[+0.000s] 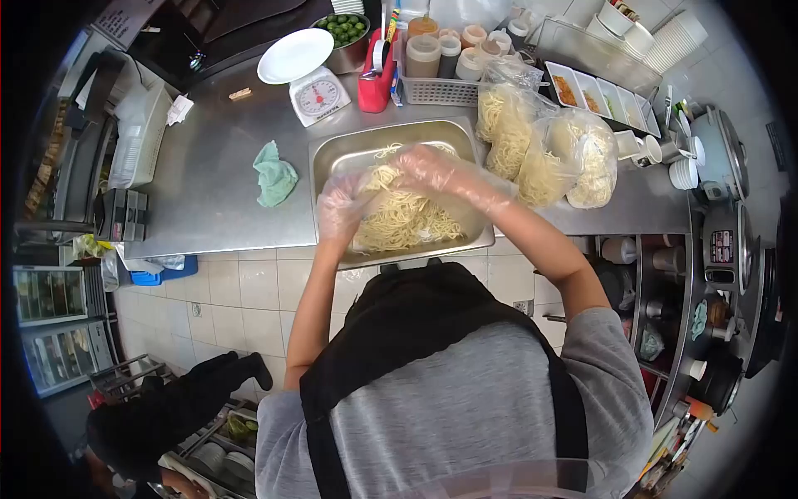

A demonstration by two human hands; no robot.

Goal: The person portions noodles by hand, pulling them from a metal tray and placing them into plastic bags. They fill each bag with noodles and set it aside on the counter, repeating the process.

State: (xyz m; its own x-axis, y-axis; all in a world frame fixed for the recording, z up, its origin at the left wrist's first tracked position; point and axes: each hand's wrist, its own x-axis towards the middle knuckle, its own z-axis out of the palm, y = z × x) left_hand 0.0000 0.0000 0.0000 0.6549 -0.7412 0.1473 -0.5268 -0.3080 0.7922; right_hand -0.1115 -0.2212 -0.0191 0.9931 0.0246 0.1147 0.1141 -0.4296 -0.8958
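A steel tray [332,150] on the counter holds a heap of pale yellow noodles [407,220]. Both my hands wear thin clear plastic gloves. My left hand [342,204] grips a clear plastic bag at the tray's left side, with noodles showing through it. My right hand [436,173] reaches over the tray and holds a bunch of noodles at the bag's mouth. Beside the tray on the right lie several clear bags of noodles [544,145].
A white kitchen scale [309,79] and a green cloth [274,173] sit left of the tray. A basket of sauce bottles [440,62], a bowl of limes [345,32] and a condiment tray [598,93] line the back. Rice cookers [723,191] stand right. Another person crouches lower left [158,412].
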